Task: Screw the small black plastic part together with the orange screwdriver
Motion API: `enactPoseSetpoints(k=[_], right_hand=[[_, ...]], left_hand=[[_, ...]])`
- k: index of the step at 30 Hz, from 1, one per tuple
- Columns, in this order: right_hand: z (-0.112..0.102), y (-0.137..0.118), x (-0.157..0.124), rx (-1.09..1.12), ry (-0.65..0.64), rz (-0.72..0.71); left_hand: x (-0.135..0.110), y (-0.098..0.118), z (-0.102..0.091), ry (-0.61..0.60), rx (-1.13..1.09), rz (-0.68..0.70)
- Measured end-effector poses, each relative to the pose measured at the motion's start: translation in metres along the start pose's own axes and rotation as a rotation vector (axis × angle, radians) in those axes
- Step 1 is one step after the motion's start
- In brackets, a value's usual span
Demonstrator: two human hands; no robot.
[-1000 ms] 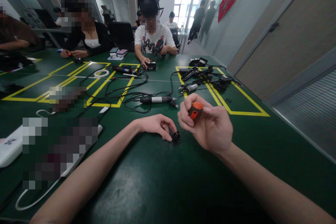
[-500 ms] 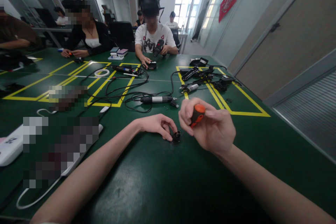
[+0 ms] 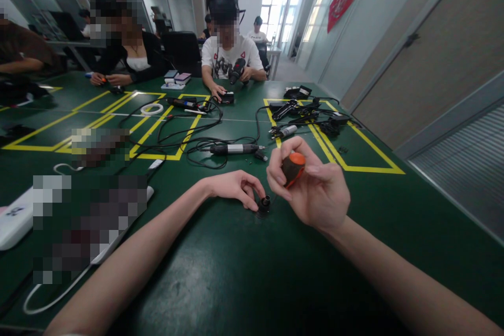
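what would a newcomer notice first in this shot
The right hand near the middle grips an orange-and-black screwdriver, tilted down toward a small black part that the left hand pinches on the green table. Behind them, black cables sprawl across yellow tape lines.

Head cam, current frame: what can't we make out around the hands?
Shaft and tip of the screwdriver: head view, the right hand covers the handle's lower end and the rest is too thin to trace.
Black part at the left hand: too small to identify; grip or mere touch unclear.
Things on the left of the table: hidden by pixelated patches.
White device: cut off by the left edge.
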State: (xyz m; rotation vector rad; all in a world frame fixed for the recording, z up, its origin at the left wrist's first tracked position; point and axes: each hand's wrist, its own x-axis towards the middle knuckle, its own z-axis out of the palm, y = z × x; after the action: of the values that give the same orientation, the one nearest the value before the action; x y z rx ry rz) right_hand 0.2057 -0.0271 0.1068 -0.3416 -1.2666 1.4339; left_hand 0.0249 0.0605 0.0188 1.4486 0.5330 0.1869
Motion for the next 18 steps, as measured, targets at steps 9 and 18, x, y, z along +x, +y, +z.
enactPoseSetpoints(k=[9,18], right_hand=[[0.0018,-0.0009,-0.0025,0.038,-0.03,0.021],[-0.0005,-0.0008,-0.0027,0.052,-0.033,0.062]], left_hand=[[0.0,-0.004,-0.0016,0.011,-0.013,-0.023],[0.0012,-0.0046,-0.0029,0.011,0.01,-0.027]])
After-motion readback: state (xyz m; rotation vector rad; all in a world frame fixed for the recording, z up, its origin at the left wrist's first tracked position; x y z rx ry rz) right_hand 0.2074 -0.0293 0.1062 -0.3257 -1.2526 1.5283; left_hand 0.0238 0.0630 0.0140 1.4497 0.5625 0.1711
